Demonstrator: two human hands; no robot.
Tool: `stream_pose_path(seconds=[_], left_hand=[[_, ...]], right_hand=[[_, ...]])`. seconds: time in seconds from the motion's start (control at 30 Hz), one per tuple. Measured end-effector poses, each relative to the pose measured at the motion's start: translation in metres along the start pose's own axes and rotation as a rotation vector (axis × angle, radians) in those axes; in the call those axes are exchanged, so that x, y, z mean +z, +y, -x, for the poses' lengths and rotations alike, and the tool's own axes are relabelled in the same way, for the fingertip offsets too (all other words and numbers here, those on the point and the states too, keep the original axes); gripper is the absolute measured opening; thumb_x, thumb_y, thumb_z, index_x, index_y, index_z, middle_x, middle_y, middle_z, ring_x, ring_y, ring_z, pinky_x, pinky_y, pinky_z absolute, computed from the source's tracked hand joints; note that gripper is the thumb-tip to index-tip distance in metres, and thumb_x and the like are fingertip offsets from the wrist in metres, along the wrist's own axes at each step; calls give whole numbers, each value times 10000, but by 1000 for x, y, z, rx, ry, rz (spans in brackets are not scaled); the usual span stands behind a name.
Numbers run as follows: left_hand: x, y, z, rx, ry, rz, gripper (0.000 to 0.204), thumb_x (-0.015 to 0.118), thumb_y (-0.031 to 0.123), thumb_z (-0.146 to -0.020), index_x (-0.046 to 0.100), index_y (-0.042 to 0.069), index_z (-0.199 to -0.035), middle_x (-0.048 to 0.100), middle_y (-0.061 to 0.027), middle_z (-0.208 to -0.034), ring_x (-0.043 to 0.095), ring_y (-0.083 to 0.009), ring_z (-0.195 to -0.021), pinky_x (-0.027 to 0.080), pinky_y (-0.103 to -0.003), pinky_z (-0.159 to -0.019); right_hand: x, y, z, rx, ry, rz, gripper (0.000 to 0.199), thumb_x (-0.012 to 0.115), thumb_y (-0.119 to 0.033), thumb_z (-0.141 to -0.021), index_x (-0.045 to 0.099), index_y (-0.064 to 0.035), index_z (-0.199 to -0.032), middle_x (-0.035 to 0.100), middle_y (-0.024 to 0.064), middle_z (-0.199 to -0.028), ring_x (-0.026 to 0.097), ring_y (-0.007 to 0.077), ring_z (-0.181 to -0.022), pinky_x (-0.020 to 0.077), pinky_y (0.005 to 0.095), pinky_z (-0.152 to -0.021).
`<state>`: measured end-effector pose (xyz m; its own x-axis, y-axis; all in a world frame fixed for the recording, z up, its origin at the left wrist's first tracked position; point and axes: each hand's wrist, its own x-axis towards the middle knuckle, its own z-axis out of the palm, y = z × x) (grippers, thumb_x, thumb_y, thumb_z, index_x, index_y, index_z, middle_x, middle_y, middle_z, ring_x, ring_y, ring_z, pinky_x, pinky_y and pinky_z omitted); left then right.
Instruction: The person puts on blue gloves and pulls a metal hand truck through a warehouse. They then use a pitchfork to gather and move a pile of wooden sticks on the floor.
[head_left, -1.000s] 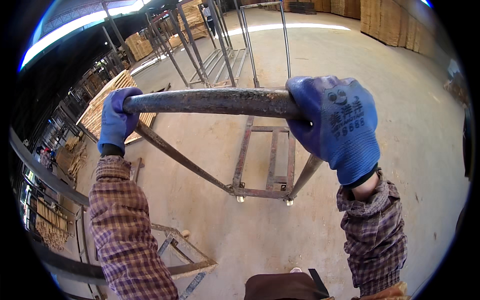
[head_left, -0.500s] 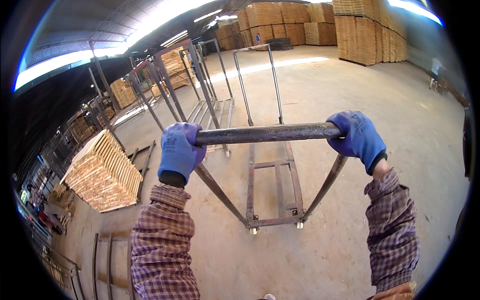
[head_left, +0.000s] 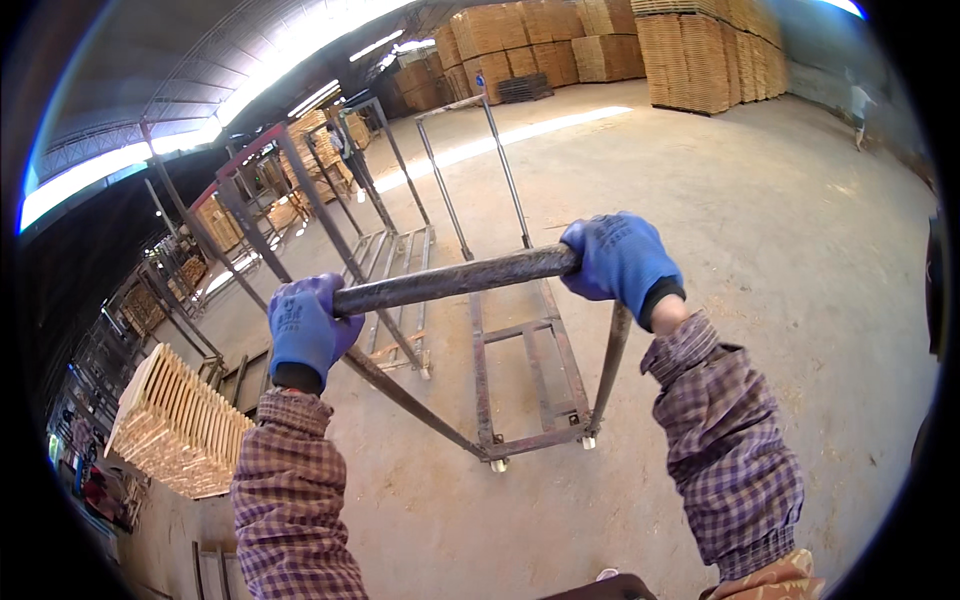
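1. Tall timber stacks [head_left: 690,65] stand at the far side, well apart from you.
2. Your cart [head_left: 517,331] is on the floor ahead, its low frame pointing away from you.
3. A smaller timber stack [head_left: 180,425] sits to your left, apart from the cart.
4. Taking hold of the handle bar [head_left: 450,280] looks done; how much work is left, you cannot tell from here.
5. Your left hand [head_left: 304,328] and right hand [head_left: 622,262] wrap its two ends, fingers curled around it; their tips are hidden.

Left grip [head_left: 308,326], right grip [head_left: 624,260] curled, arms [head_left: 290,495] outstretched
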<state>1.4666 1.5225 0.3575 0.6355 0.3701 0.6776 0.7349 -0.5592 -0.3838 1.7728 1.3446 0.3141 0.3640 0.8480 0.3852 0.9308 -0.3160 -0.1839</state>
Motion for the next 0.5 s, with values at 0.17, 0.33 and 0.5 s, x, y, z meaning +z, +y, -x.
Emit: stream_pose_path(seconds=[0.17, 0.33, 0.5], left_hand=[[43, -3, -51, 68, -76, 165, 175, 699, 246, -739, 682, 145, -882, 679, -122, -855, 659, -321, -800, 525, -413, -760], [65, -18, -79, 31, -187, 205, 200, 710, 240, -740, 680, 118, -895, 670, -153, -876, 642, -352, -849, 516, -420, -779], [76, -18, -97, 52, -192, 212, 198, 711, 225, -744, 689, 108, -904, 672, -151, -865, 639, -353, -835, 514, -423, -769]], right_hand=[[18, 22, -40, 20, 49, -11, 139, 646, -285, -768, 709, -208, -865, 714, 54, -834, 700, 253, -780, 551, 397, -745], [29, 26, -78, 15, 58, -22, 125, 639, -286, -780, 678, -169, -801, 679, 101, -736, 673, 295, -709, 537, 405, -671], [40, 38, -98, -89, 210, -37, 119, 656, -282, -767, 672, -166, -787, 675, 99, -764, 662, 298, -697, 523, 397, -682]])
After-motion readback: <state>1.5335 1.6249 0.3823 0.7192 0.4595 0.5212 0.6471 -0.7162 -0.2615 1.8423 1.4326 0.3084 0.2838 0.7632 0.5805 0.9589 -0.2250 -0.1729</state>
